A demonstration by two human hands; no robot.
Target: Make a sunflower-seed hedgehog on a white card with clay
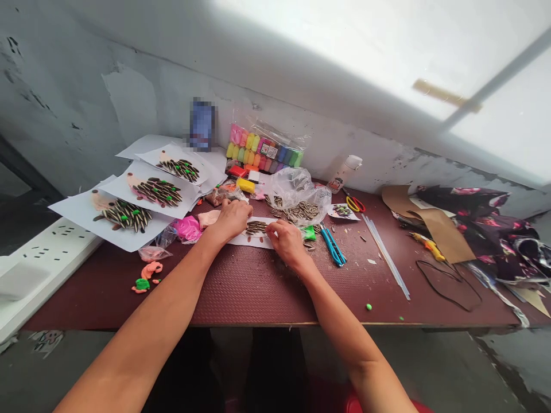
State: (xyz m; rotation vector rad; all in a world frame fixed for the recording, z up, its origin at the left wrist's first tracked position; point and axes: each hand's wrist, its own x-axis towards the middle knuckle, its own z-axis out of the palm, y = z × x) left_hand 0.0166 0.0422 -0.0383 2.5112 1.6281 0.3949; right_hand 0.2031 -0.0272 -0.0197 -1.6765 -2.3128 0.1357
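Between my hands lies a small white card [241, 238] with rows of striped sunflower seeds [257, 227] stuck on it and brown spots below them. My left hand [233, 219] rests over the card's left side, fingers curled down and together; whatever they hold is hidden. At the card's right edge, my right hand [286, 241] has thumb and fingers pinched beside the seed rows, and I cannot make out what is in the pinch. Just behind is a clear plastic bag [297, 186] with a heap of loose sunflower seeds [303, 211] at its mouth.
At left are sheets with seed hedgehogs [157, 191], a power strip [47, 252] and orange-green clay [144, 278]. Packed coloured clay [264, 150] and a white bottle [345, 173] stand behind. To the right lie a utility knife [333, 245], scissors [355, 203], glue sticks [386, 255] and a glue gun [429, 246].
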